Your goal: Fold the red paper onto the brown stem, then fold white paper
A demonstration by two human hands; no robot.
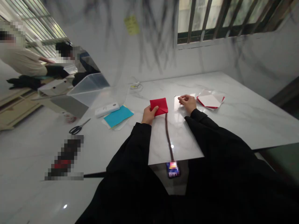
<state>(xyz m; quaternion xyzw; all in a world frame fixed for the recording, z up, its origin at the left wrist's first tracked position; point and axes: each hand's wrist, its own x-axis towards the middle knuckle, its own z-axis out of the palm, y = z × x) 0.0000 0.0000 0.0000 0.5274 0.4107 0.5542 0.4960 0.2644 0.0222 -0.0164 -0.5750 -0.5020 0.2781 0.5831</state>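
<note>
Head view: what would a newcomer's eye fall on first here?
Most likely the red folded paper in the left hand, near the centre of the view. Next, perhaps, the blue sheet to its left on the white table, then the yellow note on the wall above.

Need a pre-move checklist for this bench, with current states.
1. Red envelope held: ok, left grip has its thumb on the front.
2. Right grip free: cannot tell, fingertips are close together and could hide something small.
3. Envelope flap sealed: cannot tell.
4. Brown strap clear of envelope: cannot tell, it runs up to the envelope's lower edge in view.
5. Scissors away from both hands: ok, left of the blue paper.
</note>
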